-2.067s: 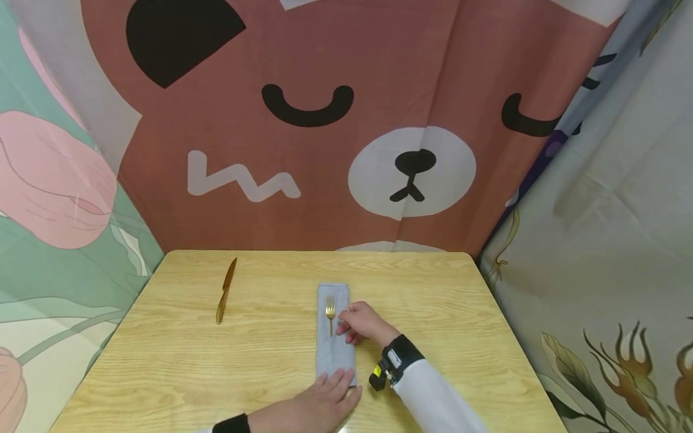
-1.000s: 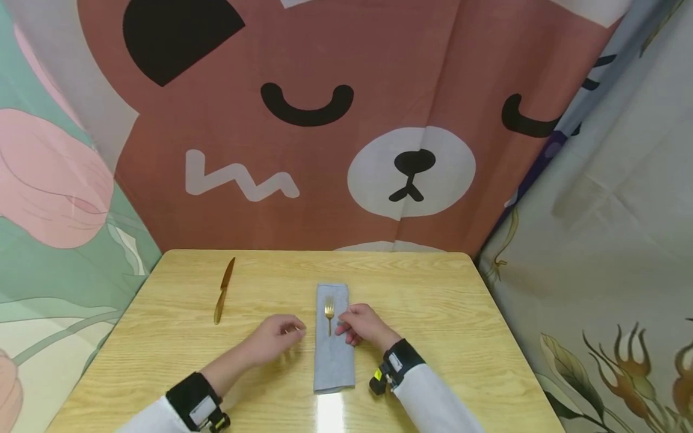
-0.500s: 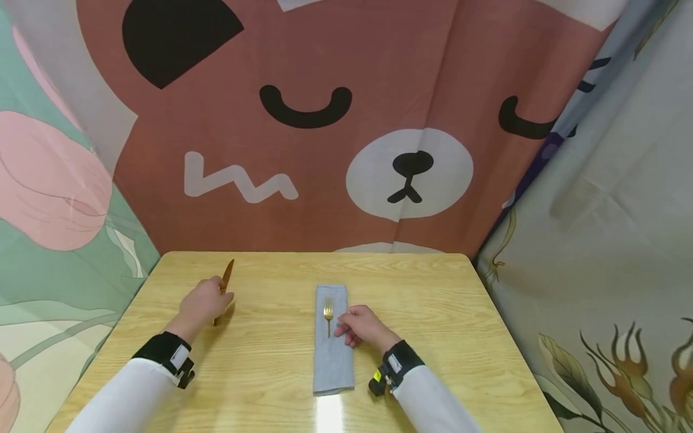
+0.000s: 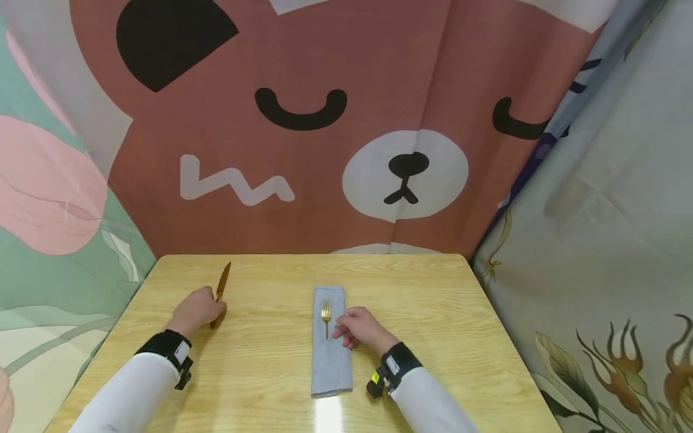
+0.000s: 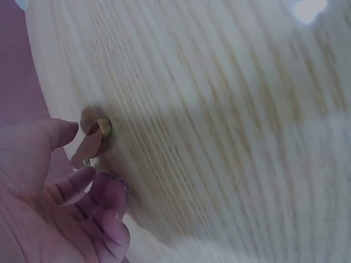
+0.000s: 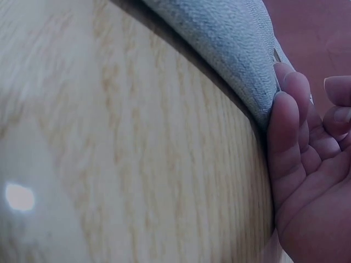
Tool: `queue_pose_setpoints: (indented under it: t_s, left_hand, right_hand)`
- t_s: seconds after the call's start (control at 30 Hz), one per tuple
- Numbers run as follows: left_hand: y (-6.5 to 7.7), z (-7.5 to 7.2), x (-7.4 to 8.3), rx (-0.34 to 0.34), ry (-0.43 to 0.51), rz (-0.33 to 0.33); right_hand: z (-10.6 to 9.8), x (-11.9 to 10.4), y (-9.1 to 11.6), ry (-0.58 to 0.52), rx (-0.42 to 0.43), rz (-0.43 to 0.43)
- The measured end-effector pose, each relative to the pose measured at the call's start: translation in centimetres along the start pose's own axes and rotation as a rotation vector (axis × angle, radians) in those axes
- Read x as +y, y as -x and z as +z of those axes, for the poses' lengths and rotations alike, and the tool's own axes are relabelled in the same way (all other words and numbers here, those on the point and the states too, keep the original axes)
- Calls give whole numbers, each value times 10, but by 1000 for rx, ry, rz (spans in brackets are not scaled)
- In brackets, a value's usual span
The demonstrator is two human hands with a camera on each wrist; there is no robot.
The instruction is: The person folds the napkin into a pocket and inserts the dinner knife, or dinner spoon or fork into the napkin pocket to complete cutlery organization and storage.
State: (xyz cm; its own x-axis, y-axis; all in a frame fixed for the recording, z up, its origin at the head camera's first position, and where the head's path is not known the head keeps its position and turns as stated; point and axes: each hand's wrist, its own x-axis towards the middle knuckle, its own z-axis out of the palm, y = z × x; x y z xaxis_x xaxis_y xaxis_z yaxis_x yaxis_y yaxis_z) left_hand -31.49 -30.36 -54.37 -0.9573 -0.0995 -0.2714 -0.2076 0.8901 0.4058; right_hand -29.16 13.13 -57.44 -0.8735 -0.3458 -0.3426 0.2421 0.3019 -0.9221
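Observation:
At the left of the table, my left hand (image 4: 196,310) holds the table knife (image 4: 222,284) by its gold handle, blade pointing to the far edge. The left wrist view shows the thumb on one side of the knife (image 5: 92,143) and the curled fingertips on the other. A grey-blue folded napkin (image 4: 331,370) lies at the table's middle with a small gold fork (image 4: 326,313) on it. My right hand (image 4: 364,328) rests loosely at the napkin's right edge, close beside the fork. In the right wrist view its fingertips (image 6: 285,112) touch the napkin (image 6: 219,49), thumb apart.
The wooden table (image 4: 260,373) has light grain and rounded far corners. Behind it hangs a brown bear curtain (image 4: 314,228), with a floral curtain (image 4: 585,240) on the right and a green, pink-flowered one (image 4: 49,180) on the left.
My left hand has lifted off the napkin's near end and travelled left to the knife, and its fingers have closed round the handle. The right hand has stayed by the fork.

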Motion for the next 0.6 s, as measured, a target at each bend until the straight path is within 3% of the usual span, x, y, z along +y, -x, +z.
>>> queue_pose_setpoints:
  t_s: [0.27,0.6]
  left_hand:
    - [-4,1,-9,-4,40,-12]
    - [-3,-6,8,-7,43,-34]
  right_hand:
    - [1,1,0,4,1,2]
    - [-1,0,0,-1,-9,-1]
